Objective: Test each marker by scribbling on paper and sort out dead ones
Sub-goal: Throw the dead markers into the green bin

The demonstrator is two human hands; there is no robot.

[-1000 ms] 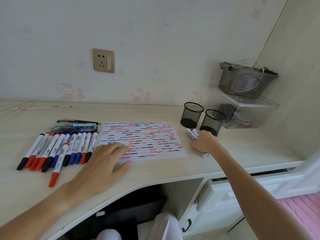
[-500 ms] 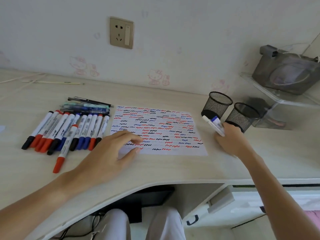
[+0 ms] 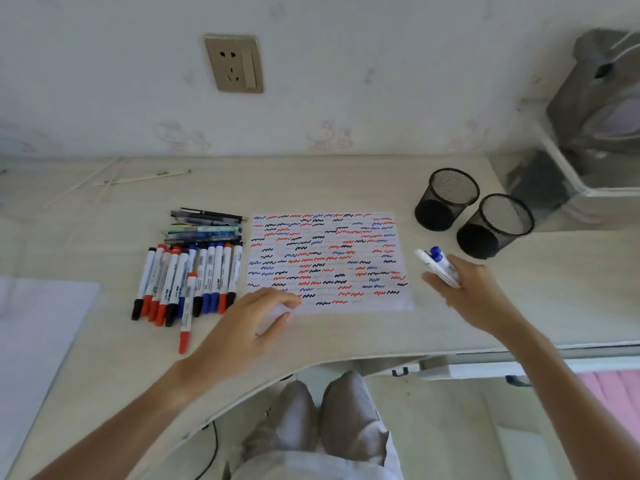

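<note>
Overhead — white markers [image 3: 439, 266], blue-tipped, gripped in right hand [image 3: 471, 292].

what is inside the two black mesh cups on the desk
Nothing shows inside either mesh cup; through the mesh only dark bottoms appear. The blue markers sit in the right hand, outside them.

1. White rectangular paper sheet [image 3: 329, 261]: rows of short red, blue and black wavy scribbles.
2. Row of white-barrelled plastic markers [image 3: 188, 278]: caps black, red and blue, mixed.
3. White plastic marker with blue cap [image 3: 440, 265], held in right hand [image 3: 474, 292].
4. Two black wire-mesh cylindrical cups [image 3: 446, 199].
5. Pale beige wood-grain desk top [image 3: 104, 237].
6. Beige wall socket plate [image 3: 235, 64].
7. White wallpaper [image 3: 346, 98]: faint pink cartoon motifs.
</note>
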